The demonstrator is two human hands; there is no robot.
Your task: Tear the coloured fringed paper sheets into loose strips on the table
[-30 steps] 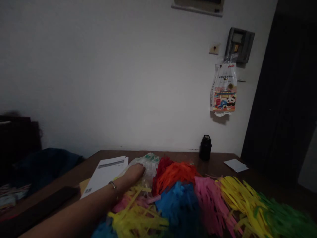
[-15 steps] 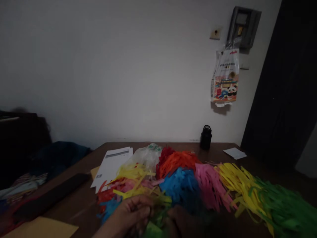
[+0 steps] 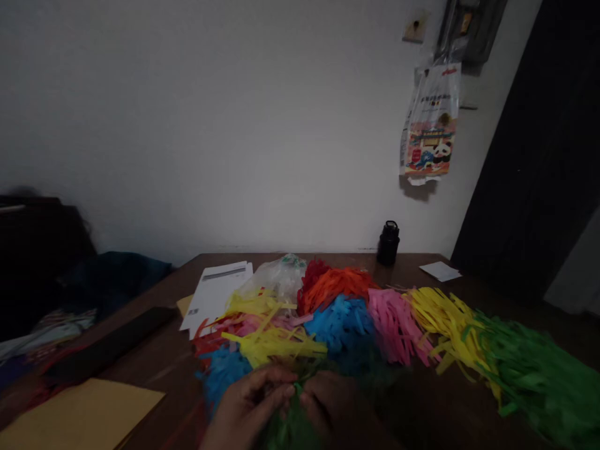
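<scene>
Left hand [image 3: 255, 403] and right hand [image 3: 334, 400] pinch green strips [image 3: 291, 426] between fingertips (shadow dims the right); uneven pulling could tear them or snag adjacent yellow strips [image 3: 276, 350].

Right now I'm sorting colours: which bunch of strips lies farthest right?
The green bunch at the picture's right edge; the yellow bunch beside it and the green strips between left hand and right hand lie further left.

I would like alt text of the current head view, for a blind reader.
The left hand and right hand hold green strips between them at a brown table. Piles of coloured strips lie beyond; a black bottle stands near the wall, where a bag hangs.
</scene>
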